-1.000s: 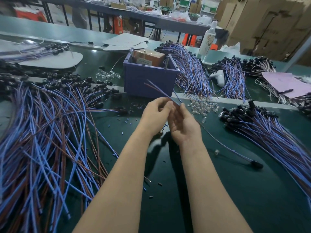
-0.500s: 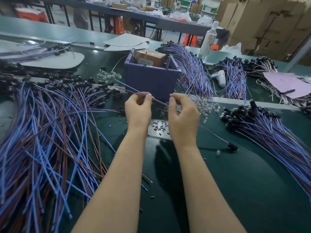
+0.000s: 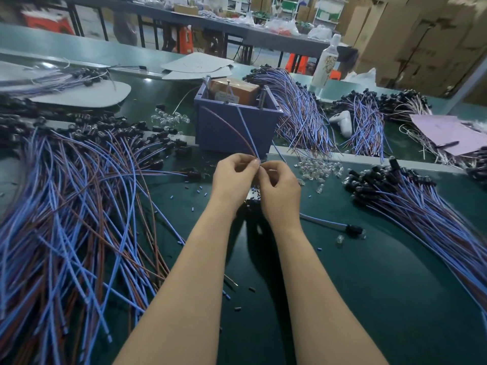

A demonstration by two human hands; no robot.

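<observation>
The wire pair point(image 3: 246, 127), one blue strand and one brown, is held above the bench point(image 3: 369, 285), directly in front of the purple box point(image 3: 210, 138). Its lower end is pinched between the thumb and fingertips of the left hand point(image 3: 233, 176), the remaining fingers being curled. The same spot is pinched by the right hand point(image 3: 280, 189), whose fingers are likewise curled, and the two hands meet at the fingertips. From the pinch, the strands rise and spread across the box front. Loose wire bundles point(image 3: 66, 219) are piled to the left, and clear caps point(image 3: 320, 167) lie just beyond the right hand.
</observation>
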